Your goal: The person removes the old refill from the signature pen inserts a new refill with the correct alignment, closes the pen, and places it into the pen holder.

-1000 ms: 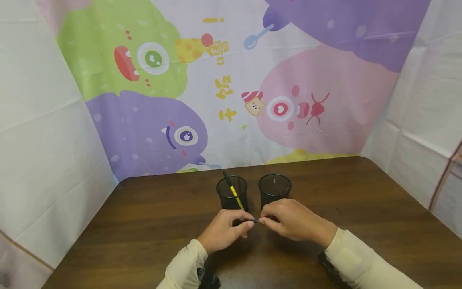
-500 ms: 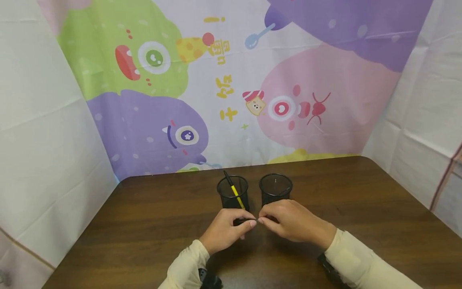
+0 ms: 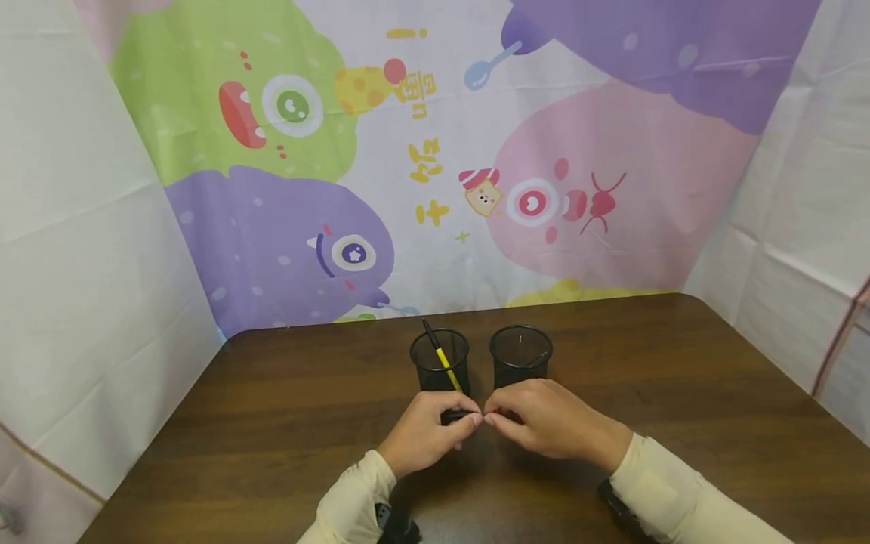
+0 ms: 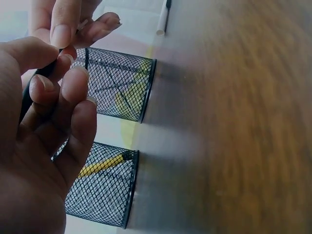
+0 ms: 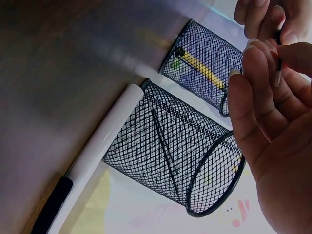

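In the head view my left hand (image 3: 424, 431) grips a black pen (image 3: 455, 416), most of it hidden inside the fingers. My right hand (image 3: 557, 419) meets the left fingertips and pinches a thin rod (image 5: 278, 75) with a pale, clear end, which looks like a pen refill; the right wrist view shows it best. Where rod and pen join is covered by fingertips. Just beyond the hands stand two black mesh cups. The left cup (image 3: 430, 381) has a yellow-and-black pen (image 3: 445, 366) leaning in it. Thin dark sticks lie inside the right cup (image 3: 513, 375).
A white marker (image 5: 105, 129) with a black end lies beside the right cup, hidden in the head view. The brown wooden table (image 3: 285, 423) runs back to a cartoon-printed cloth (image 3: 435, 264). White cloth walls (image 3: 88, 227) flank both sides.
The gap between the two hands has closed: the short length of rod seen between the fingertips earlier no longer shows. The left hand has shifted slightly right. Cups stay put.
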Available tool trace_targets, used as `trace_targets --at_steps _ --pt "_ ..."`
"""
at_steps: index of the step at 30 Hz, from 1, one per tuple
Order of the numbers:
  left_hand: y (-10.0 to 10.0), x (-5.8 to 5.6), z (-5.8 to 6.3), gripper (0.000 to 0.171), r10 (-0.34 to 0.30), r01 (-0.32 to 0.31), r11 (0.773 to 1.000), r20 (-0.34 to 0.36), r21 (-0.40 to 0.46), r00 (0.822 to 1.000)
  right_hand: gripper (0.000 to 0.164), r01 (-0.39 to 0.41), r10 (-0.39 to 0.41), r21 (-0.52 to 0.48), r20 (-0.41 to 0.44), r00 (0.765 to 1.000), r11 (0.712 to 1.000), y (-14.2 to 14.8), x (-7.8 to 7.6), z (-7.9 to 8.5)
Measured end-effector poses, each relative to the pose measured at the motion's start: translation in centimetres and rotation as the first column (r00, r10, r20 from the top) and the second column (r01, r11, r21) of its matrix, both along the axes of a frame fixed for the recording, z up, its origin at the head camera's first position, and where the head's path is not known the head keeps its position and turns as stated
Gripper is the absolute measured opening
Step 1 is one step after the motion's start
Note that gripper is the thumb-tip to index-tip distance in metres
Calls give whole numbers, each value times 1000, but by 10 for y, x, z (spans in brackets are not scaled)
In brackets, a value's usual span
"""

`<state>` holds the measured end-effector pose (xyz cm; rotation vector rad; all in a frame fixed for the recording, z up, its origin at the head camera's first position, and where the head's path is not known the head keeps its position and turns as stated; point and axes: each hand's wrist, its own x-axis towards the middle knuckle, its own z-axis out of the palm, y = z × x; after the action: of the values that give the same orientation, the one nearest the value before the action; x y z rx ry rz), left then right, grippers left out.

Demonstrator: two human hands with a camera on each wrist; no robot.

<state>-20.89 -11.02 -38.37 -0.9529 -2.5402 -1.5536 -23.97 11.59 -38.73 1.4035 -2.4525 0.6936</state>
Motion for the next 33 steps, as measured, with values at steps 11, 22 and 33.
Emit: trace_targets --at_steps 11,22,33 --pt "0 -1 -3 10 -14 14 1000 0 11 1000 10 -17 17 7 -11 1000 1000 0 0 -1" --pt "1 -3 -3 12 -20 20 1000 -6 8 1000 8 14 -13 16 -24 1000 1000 4 -1 0" --pt "-2 -4 -3 12 -10 9 1000 7 26 1000 8 9 -9 -9 -12 1000 1000 5 -3 0"
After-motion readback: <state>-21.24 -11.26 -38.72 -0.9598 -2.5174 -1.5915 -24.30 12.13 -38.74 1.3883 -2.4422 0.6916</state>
